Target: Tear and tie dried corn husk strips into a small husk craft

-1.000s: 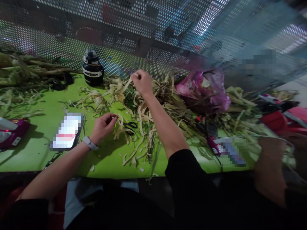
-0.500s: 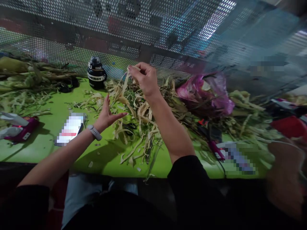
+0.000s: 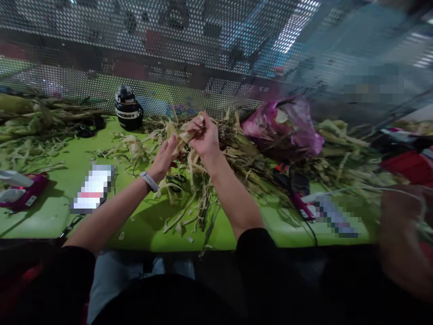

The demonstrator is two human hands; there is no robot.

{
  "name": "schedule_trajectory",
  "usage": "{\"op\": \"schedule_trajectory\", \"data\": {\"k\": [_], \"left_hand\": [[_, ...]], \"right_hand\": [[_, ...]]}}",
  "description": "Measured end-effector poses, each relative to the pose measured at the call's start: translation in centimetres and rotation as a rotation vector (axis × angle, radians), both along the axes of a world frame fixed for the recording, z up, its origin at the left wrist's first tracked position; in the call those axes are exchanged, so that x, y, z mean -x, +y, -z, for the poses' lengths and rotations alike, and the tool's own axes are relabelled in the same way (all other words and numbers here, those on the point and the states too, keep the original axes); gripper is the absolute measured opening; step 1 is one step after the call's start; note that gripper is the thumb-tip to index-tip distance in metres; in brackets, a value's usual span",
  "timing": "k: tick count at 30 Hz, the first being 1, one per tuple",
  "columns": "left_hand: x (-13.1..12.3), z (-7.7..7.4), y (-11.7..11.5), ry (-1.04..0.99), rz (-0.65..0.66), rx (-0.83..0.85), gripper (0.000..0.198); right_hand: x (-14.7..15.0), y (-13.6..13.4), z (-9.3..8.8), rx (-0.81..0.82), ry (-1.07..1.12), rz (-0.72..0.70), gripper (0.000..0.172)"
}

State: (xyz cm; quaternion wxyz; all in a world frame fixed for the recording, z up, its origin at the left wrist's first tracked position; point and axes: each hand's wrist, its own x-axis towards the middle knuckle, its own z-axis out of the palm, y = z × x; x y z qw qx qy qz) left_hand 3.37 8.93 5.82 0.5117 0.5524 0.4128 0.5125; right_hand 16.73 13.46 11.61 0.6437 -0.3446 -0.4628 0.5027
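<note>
Pale, dry strips that look like corn husk lie in a tangled heap [image 3: 233,153] on the green tabletop [image 3: 149,225]. Above the heap, my right hand [image 3: 206,137] is closed on a pale husk strip [image 3: 182,137], its fingertips pinched near the top. My left hand [image 3: 164,158], with a pale watch band on the wrist, is at the lower left of the same strip. Its fingers are bent around the strip, partly hidden. Loose curled husk pieces [image 3: 172,189] lie below both hands.
A dark bottle [image 3: 128,110] stands at the back by the perforated metal panel [image 3: 162,58]. A phone [image 3: 93,187] and a purple power strip [image 3: 29,192] lie left. A pink plastic bag [image 3: 267,124], another phone [image 3: 336,216] and a co-worker's blurred arm [image 3: 401,230] are right.
My right hand has come down with the husk strip. My left hand has moved up and right to meet it, its spread fingers now closed in on the strip. The view has shifted slightly.
</note>
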Motion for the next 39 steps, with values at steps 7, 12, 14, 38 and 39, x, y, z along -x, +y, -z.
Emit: {"op": "schedule_trajectory", "data": {"k": [7,12,14,38,39], "left_hand": [[-0.5,-0.1,4.0,-0.126,-0.227,0.062,0.025],[1.6,-2.1,9.5,0.158,-0.405,-0.126,0.023],[1.9,-3.4,10.8,0.259,-0.360,-0.163,0.023],[5.6,1.7,-2.4,0.097,0.462,0.218,0.033],[5.7,1.9,-2.6,0.008,0.415,0.249,0.032]], "right_hand": [[-0.4,-4.2,0.1,0.151,0.118,-0.221,0.052],[-3.0,-6.2,0.9,0.173,0.137,-0.161,0.035],[-3.9,-5.8,1.7,0.198,0.173,-0.114,0.023],[-6.2,-4.4,5.2,0.303,0.371,0.015,0.009],[-5.7,-4.6,5.5,0.311,0.326,0.025,0.009]]}}
